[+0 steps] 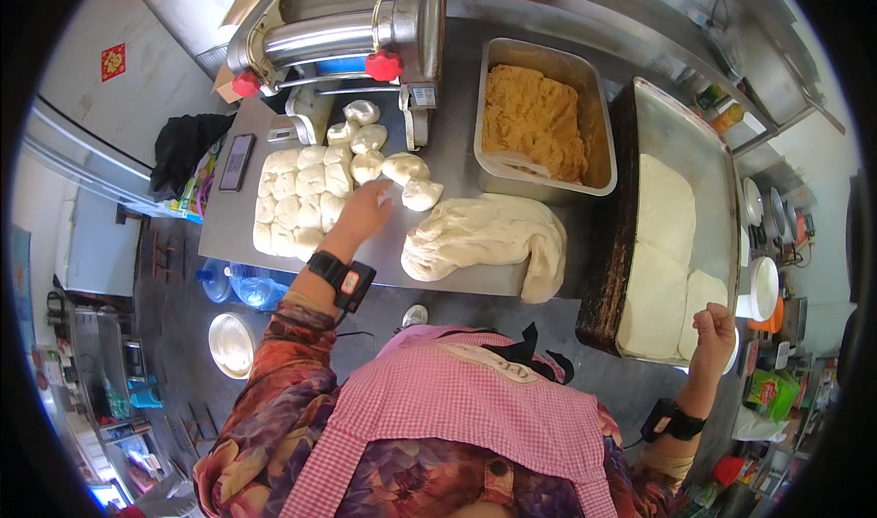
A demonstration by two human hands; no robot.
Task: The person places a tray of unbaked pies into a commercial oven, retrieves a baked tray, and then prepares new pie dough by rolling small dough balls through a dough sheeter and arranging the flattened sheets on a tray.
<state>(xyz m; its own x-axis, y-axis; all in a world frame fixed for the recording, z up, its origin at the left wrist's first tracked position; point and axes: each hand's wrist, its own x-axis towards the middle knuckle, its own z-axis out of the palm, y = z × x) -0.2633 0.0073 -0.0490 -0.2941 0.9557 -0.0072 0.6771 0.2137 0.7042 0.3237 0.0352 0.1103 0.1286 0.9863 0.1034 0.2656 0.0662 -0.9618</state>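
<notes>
My left hand (364, 211) is over the metal table, fingers parted and reaching toward the loose dough balls; none shows clearly in its grasp. One dough ball (422, 195) sits just past the fingertips, with several others trailing back toward the roller machine. Left of this hand, dough pieces (287, 212) are packed in a block of rows. To its right rests a large folded lump of dough (484, 241), one end hanging over the table's front edge. My right hand (714, 326) is curled closed above the near right corner of a baking tray (689, 127), beside flat dough sheets (660, 271).
A dough roller machine (347, 38) with red knobs stands at the back. A deep steel pan (546, 186) holds a brown crumbly mass (534, 116) and a pale scraper-like tool. A phone (237, 163) lies at the table's left. Blue water bottles (256, 286) and a white bucket (232, 345) are below.
</notes>
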